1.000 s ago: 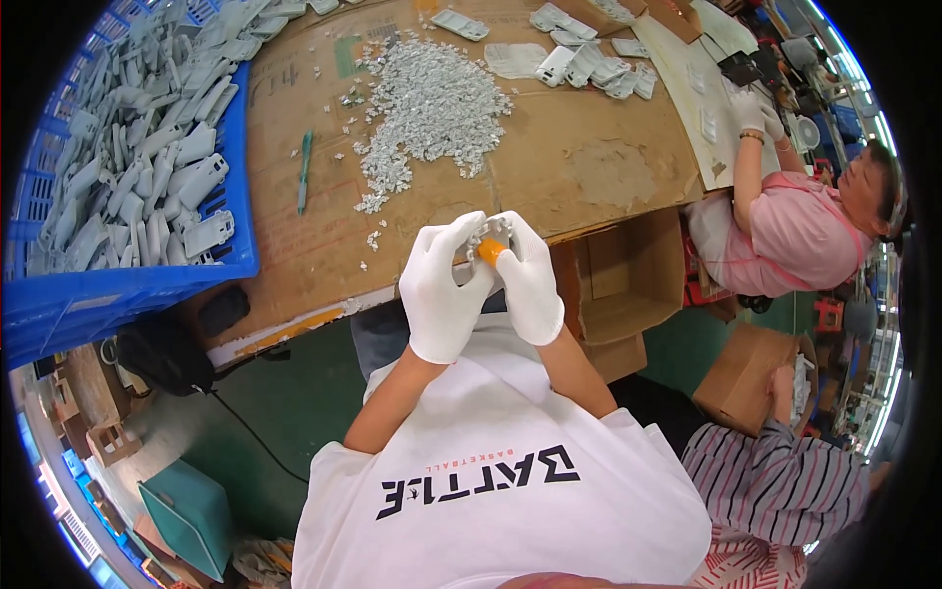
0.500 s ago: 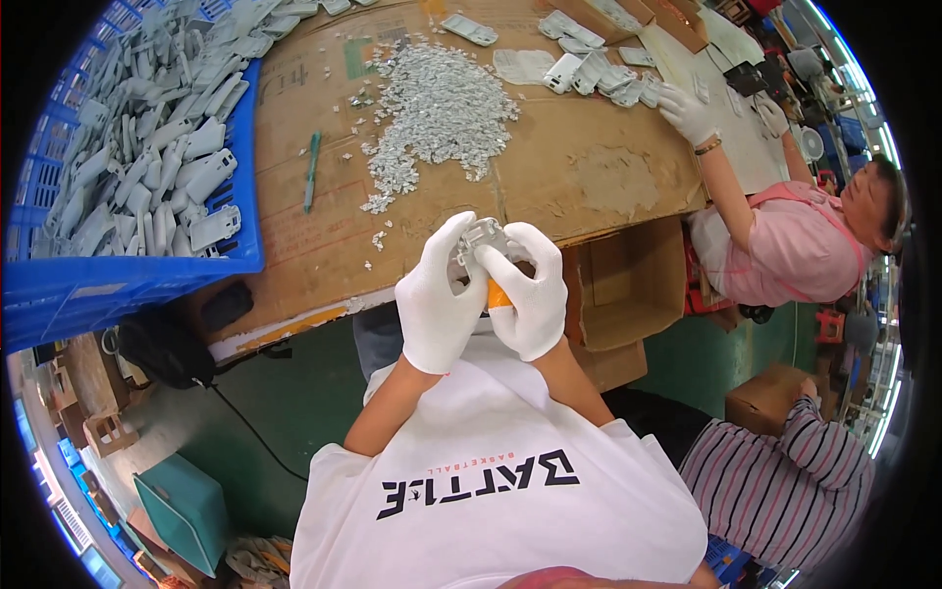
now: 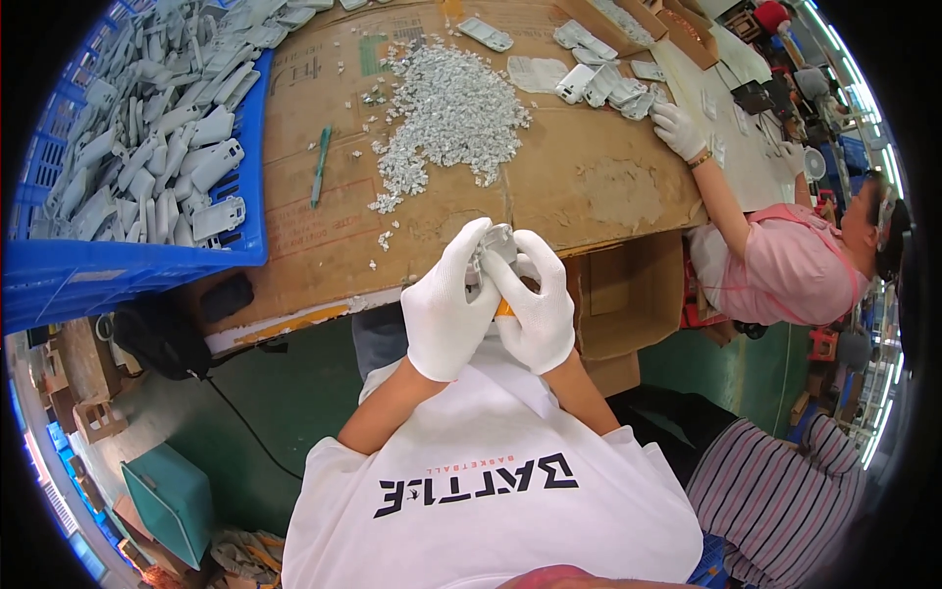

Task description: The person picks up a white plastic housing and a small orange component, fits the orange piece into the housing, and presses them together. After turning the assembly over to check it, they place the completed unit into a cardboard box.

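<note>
Both my hands wear white knitted gloves and meet above the near edge of the table. My left hand [image 3: 442,314] grips a small grey plastic casing [image 3: 498,239] from its left side. With thumb and fingers on the same casing, my right hand [image 3: 538,309] presses from the right. An orange thing [image 3: 504,308] shows under my right hand's fingers; its kind is hidden. Beyond my hands spreads a heap of tiny pale grey parts [image 3: 451,113] on the cardboard-covered table [image 3: 579,226].
A blue crate [image 3: 147,285] full of grey plastic casings [image 3: 214,165] stands at the left. A green pen [image 3: 320,167] lies beside the heap. More casings [image 3: 603,86] lie at the far right, near a co-worker's gloved hand [image 3: 677,130]. An open cardboard box [image 3: 628,294] is below the table edge.
The casing has tilted in my hands and more of it is covered by my fingers. Less of the orange thing shows. The co-worker's near hand has moved slightly, and the view has shifted a little.
</note>
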Tool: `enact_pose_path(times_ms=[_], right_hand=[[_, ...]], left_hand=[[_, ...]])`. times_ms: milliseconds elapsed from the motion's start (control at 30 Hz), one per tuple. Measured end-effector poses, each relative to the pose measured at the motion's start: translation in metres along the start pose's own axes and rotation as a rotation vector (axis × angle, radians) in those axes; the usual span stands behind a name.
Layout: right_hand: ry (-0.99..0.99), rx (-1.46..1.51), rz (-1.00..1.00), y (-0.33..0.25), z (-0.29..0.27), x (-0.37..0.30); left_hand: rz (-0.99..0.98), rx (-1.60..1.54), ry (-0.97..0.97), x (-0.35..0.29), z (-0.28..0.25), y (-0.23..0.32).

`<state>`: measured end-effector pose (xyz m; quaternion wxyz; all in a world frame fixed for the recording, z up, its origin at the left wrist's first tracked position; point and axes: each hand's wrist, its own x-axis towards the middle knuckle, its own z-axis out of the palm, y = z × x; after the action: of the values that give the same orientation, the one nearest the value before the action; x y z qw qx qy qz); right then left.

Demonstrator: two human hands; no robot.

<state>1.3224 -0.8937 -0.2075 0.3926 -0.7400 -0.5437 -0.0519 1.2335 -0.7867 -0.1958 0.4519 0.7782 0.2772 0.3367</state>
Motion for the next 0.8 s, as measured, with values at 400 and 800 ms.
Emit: enact_pose_path(times_ms=[400,800], right_hand=[[-0.030,0.135,0.148,0.003,0.003,0.007],[-0.053,-0.166,-0.085,0.031,0.007,-0.008]], left_hand=[[0.037,0.114,0.005,0.014,0.007,-0.002],[-0.254,-0.145,-0.138,0.031,0.022,-0.025]])
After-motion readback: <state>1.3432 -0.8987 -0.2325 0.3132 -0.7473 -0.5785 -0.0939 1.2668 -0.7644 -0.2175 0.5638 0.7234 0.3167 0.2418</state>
